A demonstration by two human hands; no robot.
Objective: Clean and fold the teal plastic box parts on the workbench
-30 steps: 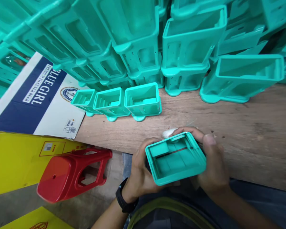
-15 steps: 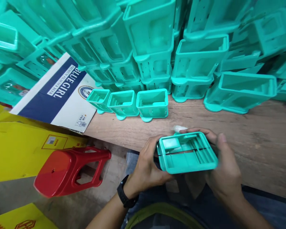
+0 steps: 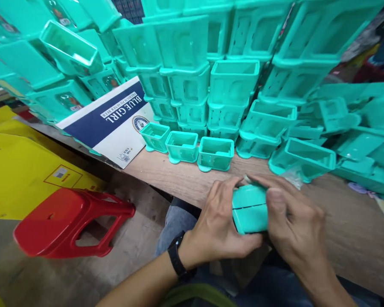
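A wooden workbench (image 3: 345,221) runs across the view, backed by a high wall of stacked teal plastic housings (image 3: 211,55). At far left, flattened yellow cardboard (image 3: 22,170) lies on the floor, with one red plastic stool (image 3: 70,221) tipped on its side in front of it, and one blue-and-white beer carton (image 3: 115,117) leans onto the bench's left end. Next along, three small teal open-topped boxes (image 3: 185,147) stand in a row on the wood, touching side by side, just before the stacks. Near the bench's front edge the left hand (image 3: 220,226), a black watch (image 3: 177,260) on its wrist, comes in from lower left with the palm turned inward and the fingers curled over the left side of one teal plastic part (image 3: 249,207). That part sits between both hands, its smooth face with a dark seam line showing. The right hand (image 3: 294,226) clasps its right side, thumb laid across the front face, fingers reaching over the top edge. Something small and pale peeks out above the part, too hidden to identify.
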